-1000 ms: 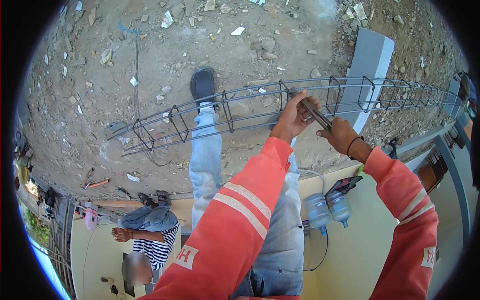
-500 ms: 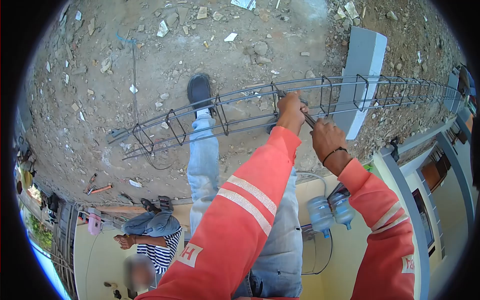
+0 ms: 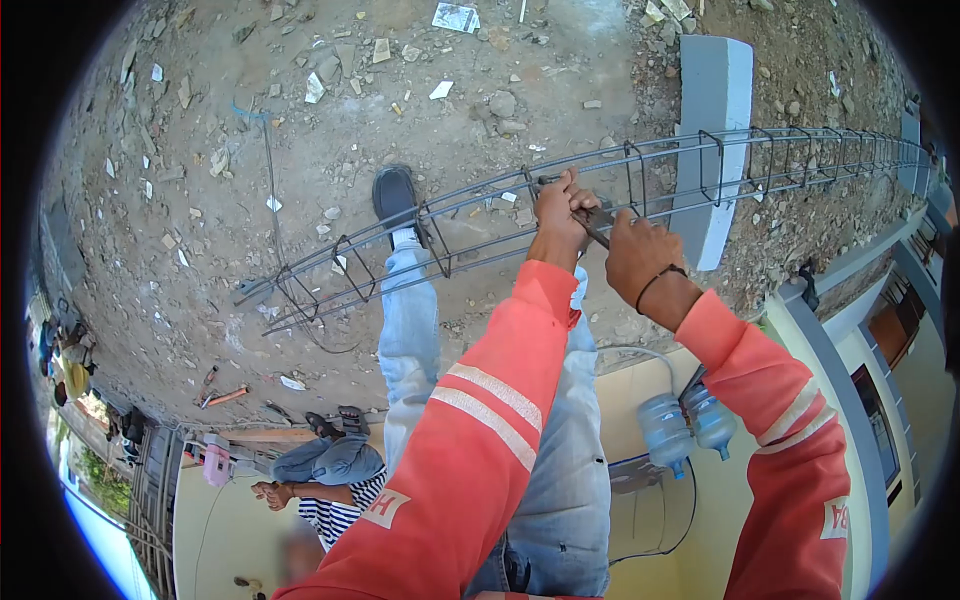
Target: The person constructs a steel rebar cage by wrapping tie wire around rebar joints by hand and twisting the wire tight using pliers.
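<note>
A long rebar cage (image 3: 470,262) with square stirrups crosses the view from lower left to upper right. At its middle, my left hand (image 3: 562,212) is closed around the bars near a stirrup. Just to the right, my right hand (image 3: 640,255) is wrapped round the handle of a dark metal tool (image 3: 593,234), whose head lies beside my left fingers. The tool's tip and any wire there are hidden by my fingers. My legs in pale jeans (image 3: 408,310) stand below and across the cage.
A grey concrete block (image 3: 712,100) lies under the cage at the right. Orange-handled tools (image 3: 226,397) lie on the rubble-strewn ground. Another person (image 3: 330,480) sits at lower left. Blue water bottles (image 3: 664,430) stand at lower right, near the house wall.
My right hand and the tool have turned slightly and shifted a little left. My left hand stays at the same stirrup. The camera view has shifted, moving the surroundings in the frame.
</note>
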A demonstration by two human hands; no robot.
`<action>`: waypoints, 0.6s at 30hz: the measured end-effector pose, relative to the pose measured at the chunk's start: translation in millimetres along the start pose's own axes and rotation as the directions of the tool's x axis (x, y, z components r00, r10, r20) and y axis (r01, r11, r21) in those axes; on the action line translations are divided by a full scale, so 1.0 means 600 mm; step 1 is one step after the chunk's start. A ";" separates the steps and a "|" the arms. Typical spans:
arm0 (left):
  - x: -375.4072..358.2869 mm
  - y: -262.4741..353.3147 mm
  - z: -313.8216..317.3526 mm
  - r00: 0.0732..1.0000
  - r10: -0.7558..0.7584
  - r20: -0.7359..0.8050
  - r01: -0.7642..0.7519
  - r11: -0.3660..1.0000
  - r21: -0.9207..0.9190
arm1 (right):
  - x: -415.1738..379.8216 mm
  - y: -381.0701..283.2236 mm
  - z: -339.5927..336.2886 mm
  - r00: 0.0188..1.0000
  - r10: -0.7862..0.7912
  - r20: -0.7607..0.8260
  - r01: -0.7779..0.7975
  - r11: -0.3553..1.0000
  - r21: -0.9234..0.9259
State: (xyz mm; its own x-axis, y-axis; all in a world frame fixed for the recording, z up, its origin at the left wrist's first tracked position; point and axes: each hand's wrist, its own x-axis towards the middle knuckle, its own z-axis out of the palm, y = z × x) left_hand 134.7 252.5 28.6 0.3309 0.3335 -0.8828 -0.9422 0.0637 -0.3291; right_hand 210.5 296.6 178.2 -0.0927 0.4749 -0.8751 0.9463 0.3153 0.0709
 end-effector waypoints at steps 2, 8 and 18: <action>0.010 0.002 0.011 0.951 0.012 -0.308 0.016 0.996 0.089 | -0.008 -0.012 0.010 0.996 -0.053 -0.067 0.044 0.990 -0.130; -0.036 0.003 0.016 0.924 0.042 -0.379 0.096 0.936 0.338 | 0.043 0.058 0.060 0.866 -0.125 0.485 -0.247 0.735 0.631; 0.013 -0.002 -0.013 0.933 0.057 -0.356 0.061 0.949 0.311 | 0.008 0.037 0.066 0.984 -0.146 -0.098 0.167 0.951 0.260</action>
State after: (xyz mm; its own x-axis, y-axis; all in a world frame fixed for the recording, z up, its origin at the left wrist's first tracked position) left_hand 139.0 247.9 19.6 0.2740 -0.0201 -0.9615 -0.8903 0.3728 -0.2615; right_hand 243.3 273.0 156.7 -0.2597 0.5020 -0.8250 0.9651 0.1657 -0.2029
